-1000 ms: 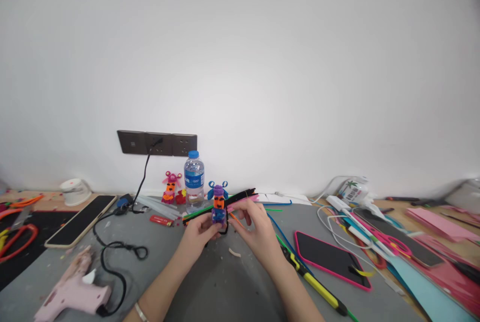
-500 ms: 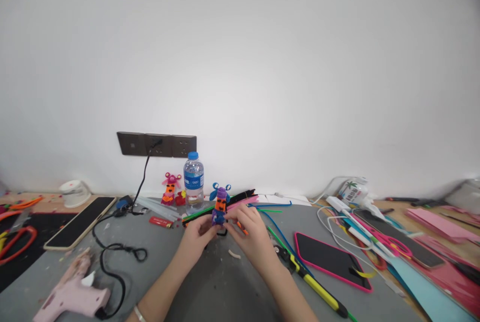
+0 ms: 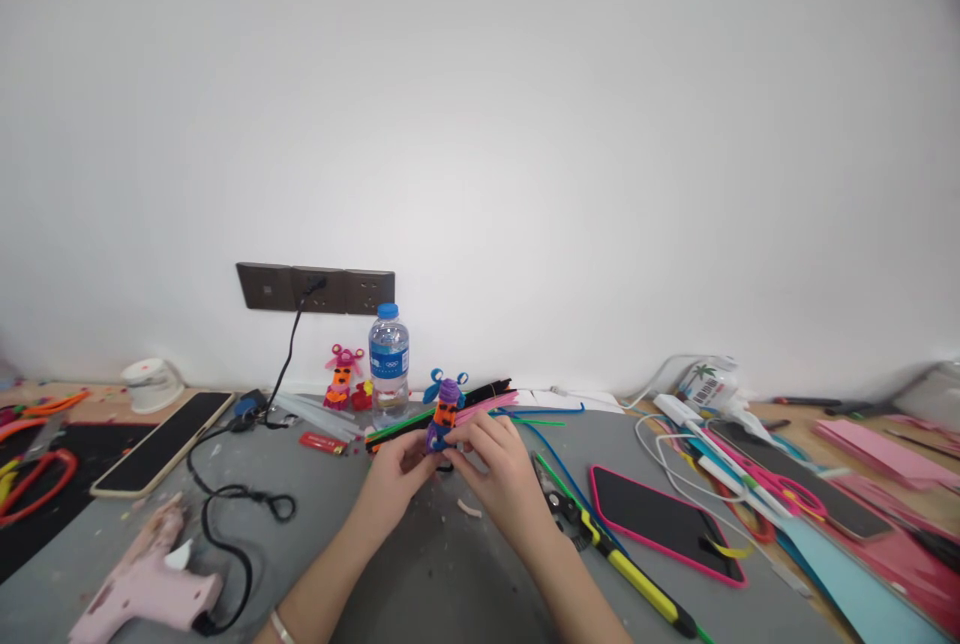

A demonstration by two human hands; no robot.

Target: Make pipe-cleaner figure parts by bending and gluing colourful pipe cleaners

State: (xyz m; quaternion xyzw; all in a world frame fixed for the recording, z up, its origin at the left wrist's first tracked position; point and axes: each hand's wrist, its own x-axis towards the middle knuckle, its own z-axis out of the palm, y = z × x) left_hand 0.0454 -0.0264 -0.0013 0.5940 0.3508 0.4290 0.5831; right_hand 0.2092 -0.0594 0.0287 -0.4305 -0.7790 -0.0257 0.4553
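Observation:
Between my two hands, upright over the grey mat, is a small pipe-cleaner doll (image 3: 444, 411) with a purple top, an orange face and blue loops. My left hand (image 3: 395, 480) pinches its lower left side with thumb and fingers. From the other side, my right hand (image 3: 495, 469) has its thumb and fingertips closed on the doll's base. A similar doll (image 3: 341, 380) in pink and orange stands at the back, left of a water bottle (image 3: 388, 364). Behind the held doll lies a bundle of pipe cleaners (image 3: 487, 394) in black, pink and green.
A pink glue gun (image 3: 146, 584) with a black cord lies front left, near a phone (image 3: 165, 442). Yellow-handled pliers (image 3: 634, 579) and a pink-cased phone (image 3: 667, 524) lie to the right. Red-handled scissors (image 3: 45, 484) are far left; pink scissors (image 3: 787, 492) and paper far right.
The doll has turned and tilted slightly to the right in my fingers. My right hand's fingers have closed nearer to its base. The view has shifted very slightly.

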